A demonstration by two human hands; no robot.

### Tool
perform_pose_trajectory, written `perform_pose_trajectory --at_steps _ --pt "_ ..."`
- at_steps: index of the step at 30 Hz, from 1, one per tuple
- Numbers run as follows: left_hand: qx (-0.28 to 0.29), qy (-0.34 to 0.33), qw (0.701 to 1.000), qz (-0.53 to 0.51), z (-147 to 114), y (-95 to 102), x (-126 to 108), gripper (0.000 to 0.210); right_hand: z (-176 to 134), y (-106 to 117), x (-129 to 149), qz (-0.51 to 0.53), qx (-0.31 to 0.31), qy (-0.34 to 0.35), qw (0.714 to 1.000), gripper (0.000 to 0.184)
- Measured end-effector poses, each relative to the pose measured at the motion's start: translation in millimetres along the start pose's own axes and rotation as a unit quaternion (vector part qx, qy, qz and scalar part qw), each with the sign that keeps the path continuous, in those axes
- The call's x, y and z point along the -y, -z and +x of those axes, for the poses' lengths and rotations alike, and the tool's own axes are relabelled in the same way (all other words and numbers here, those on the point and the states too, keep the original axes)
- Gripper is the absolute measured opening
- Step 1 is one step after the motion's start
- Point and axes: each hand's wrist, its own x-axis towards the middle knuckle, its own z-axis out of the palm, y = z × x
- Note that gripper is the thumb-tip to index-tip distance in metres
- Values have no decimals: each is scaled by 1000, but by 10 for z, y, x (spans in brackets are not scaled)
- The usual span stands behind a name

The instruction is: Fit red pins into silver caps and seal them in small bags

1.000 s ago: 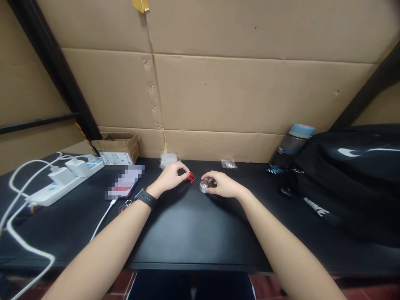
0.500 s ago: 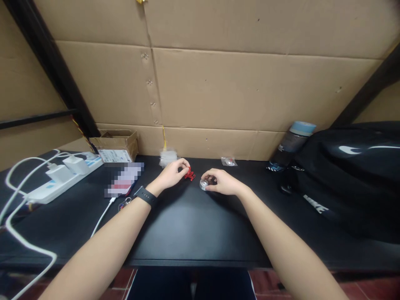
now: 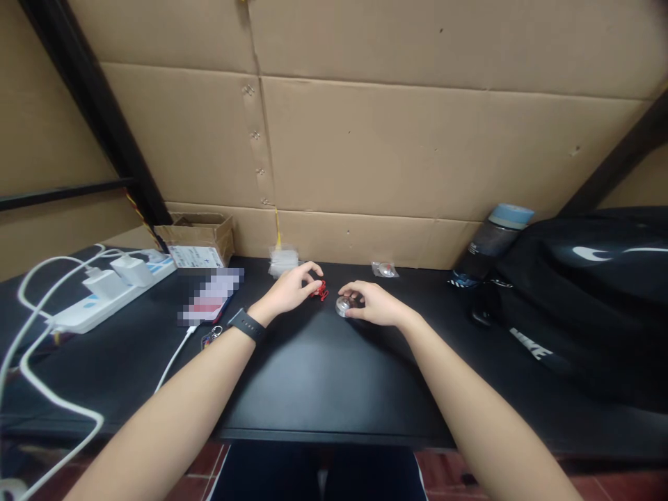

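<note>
A shiny, silvery round object (image 3: 343, 306), shaped like a yo-yo, rests on the black table in the grip of my right hand (image 3: 368, 303). Its far side is hidden by my curled fingers. Just to the left lies a small tangle of red cord (image 3: 322, 292) on the tabletop. My left hand (image 3: 292, 289) is over the cord's left edge, thumb and index finger apart; whether the thumb touches the cord is unclear. A black watch band (image 3: 247, 325) circles my left wrist.
Along the back are a cardboard box (image 3: 201, 243), clear plastic bags (image 3: 283, 261) and a small bagged item (image 3: 385, 269). A power strip (image 3: 115, 296), phone (image 3: 211, 296) and keyring (image 3: 211, 337) lie left. A bottle (image 3: 488, 240) and black backpack (image 3: 584, 299) stand right.
My left thumb and index finger have parted from their pinch at the red cord. The right hand keeps its hold on the round object. The view has shifted slightly.
</note>
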Motion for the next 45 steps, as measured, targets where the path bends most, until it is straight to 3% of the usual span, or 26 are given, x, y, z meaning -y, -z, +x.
perform_pose_trajectory --at_steps 10,19,25,32,37,45 --pt "-21 -6 1000 10 -8 -4 -36 34 -8 3 18 27 -6 -6 1000 53" --pt "11 -64 990 126 -5 10 -100 19 8 -10 14 29 -44 8 999 47" --pt "-29 -64 985 157 -2 -38 -125 19 36 -30 56 66 -119 15 991 48" --pt "-109 -58 989 80 -23 -136 -247 19 50 -82 322 160 -212 47 963 44" --pt "-140 -63 987 46 -37 -188 -292 15 48 -140 458 216 -219 57 950 43" --pt "-162 -78 977 115 -84 -180 -393 9 45 -163 462 264 -210 42 941 45"
